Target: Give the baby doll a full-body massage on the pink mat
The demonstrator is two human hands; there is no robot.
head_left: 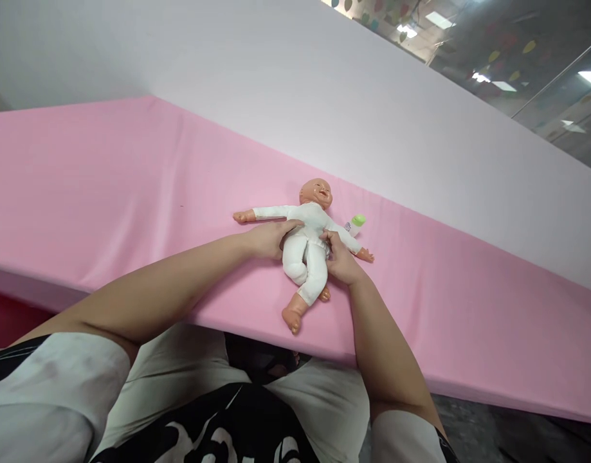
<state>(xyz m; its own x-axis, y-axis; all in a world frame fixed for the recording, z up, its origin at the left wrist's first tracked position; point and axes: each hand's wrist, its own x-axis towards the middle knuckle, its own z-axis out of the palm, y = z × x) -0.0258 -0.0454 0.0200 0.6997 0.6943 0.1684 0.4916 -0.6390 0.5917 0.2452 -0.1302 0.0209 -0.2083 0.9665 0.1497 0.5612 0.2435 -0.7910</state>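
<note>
A baby doll (312,222) lies on its back on the pink-covered surface, head toward the wall and feet toward me. Its body is white cloth; head, hands and feet are skin-toned plastic. Both arms are spread out and one leg is bent across the other. My left hand (272,240) grips the doll's waist from the left, thumb over the belly, other fingers mostly hidden. On the opposite side, my right hand (342,260) holds the hip with curled fingers. Beside the doll's arm is a small clear bottle (355,223) with a green cap.
The pink cover (131,186) stretches far to both sides, with its front edge close to my lap. A plain white wall (256,83) rises directly behind it. Glass panels (507,71) reflecting ceiling lights stand above the wall at upper right.
</note>
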